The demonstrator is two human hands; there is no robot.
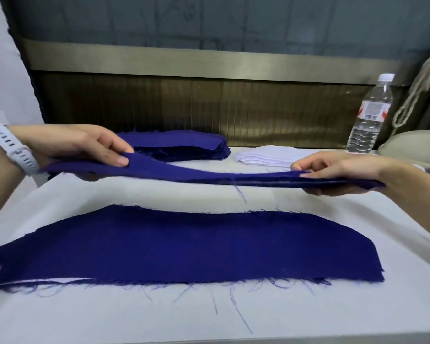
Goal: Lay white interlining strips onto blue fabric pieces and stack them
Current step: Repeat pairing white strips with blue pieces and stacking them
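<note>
White-covered table (60,319) fills the lower view.

Flat blue piece (184,247) lies on the near half of the table. Long, edges frayed, loose threads trailing toward the front edge. A sliver of white strip (60,280) shows under its near-left corner.

Held blue piece (209,173) is stretched in the air above the table, just beyond the flat one, sagging a little mid-span.

Left hand (85,145) grips its left end, thumb on top, fingers curled beneath. Right hand (333,170) pinches the right end the same way.

Stack of blue pieces (179,145) sits at the back, left of centre. Stack of white interlining strips (263,157) lies just beside it to the right, apart.

Water bottle (368,115) stands upright at back right, white cap on.

White watch (13,147) on the left wrist.
</note>
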